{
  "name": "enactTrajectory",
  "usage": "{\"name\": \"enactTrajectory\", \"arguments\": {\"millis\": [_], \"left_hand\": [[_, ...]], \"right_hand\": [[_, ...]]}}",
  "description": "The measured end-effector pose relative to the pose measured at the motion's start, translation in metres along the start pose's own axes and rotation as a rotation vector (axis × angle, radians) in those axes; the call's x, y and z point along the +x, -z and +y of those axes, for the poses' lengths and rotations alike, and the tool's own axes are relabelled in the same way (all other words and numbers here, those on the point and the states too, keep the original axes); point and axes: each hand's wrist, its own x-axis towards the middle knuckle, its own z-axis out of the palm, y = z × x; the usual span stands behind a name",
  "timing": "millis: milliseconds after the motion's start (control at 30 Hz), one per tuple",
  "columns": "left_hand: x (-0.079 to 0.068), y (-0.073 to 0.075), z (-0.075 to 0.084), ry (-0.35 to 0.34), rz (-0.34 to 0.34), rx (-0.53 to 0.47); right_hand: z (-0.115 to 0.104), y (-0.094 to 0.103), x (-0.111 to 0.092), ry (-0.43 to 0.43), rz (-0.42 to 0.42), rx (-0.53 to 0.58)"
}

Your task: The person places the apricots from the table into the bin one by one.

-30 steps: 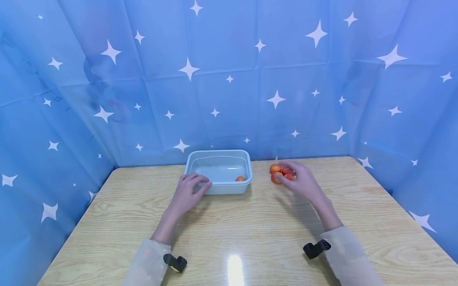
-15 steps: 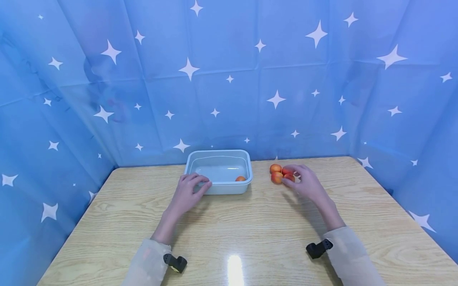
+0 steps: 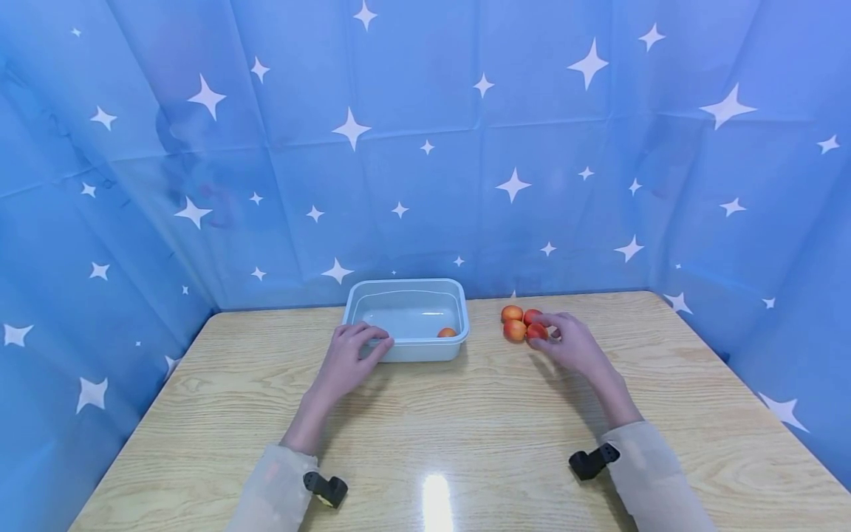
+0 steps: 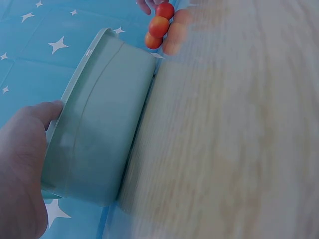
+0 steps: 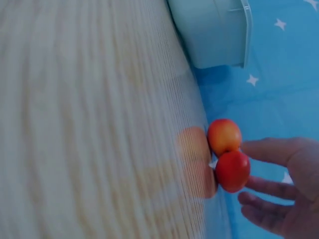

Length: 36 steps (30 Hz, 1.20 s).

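Observation:
A pale blue plastic tub (image 3: 419,350) stands at the back of the table, one orange fruit (image 3: 447,332) inside its near right corner. My left hand (image 3: 352,355) holds the tub's near left rim; the left wrist view shows the thumb over the edge, the other fingers hidden. Right of the tub, several small red-and-orange fruits, kind unclear, lie in a tight cluster. My right hand (image 3: 572,343) is at the cluster's right side, thumb and fingers spread on either side of the nearest red fruit (image 5: 233,171), which rests on the table. Whether they touch it is unclear.
The wooden table (image 3: 465,428) reaches back to a blue curtain (image 3: 425,148) with white stars. A stretch of tabletop separates the tub from the cluster, where a yellow-orange fruit (image 3: 514,330) lies on the near left. Small black cameras sit on both sleeves.
My right hand has drawn back to the right from over the fruits, uncovering more of them. The cluster has stayed nearly in place. My left hand and the tub have not moved.

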Motion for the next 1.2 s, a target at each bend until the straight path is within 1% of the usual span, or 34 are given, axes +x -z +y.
{"name": "enactTrajectory", "arguments": {"millis": [100,300,433,600,800,967,1200], "left_hand": [[0.0002,0.0,0.0004,-0.001,0.001,0.0],[0.0004,0.0001,0.0002,0.001,-0.002,-0.006],[0.0003,0.0001,0.0003,0.004,-0.005,-0.008],[0.0,0.0001,0.0002,0.006,-0.007,-0.009],[0.0004,0.0001,-0.0001,0.008,-0.01,-0.01],[0.0004,-0.0001,-0.0004,0.013,-0.016,-0.011],[0.0001,0.0007,0.0005,0.009,-0.011,-0.008]], "right_hand": [[0.0013,0.0007,-0.0004,-0.016,-0.021,0.005],[0.0043,0.0025,0.0002,-0.014,-0.051,0.021],[0.0053,0.0028,0.0007,-0.02,-0.062,-0.012],[0.0062,0.0033,0.0005,-0.056,-0.076,-0.047],[0.0071,0.004,-0.0001,-0.104,-0.093,-0.021],[0.0064,0.0051,-0.0009,-0.116,-0.079,-0.013],[0.0015,0.0076,-0.0001,-0.095,-0.042,0.004]]}}
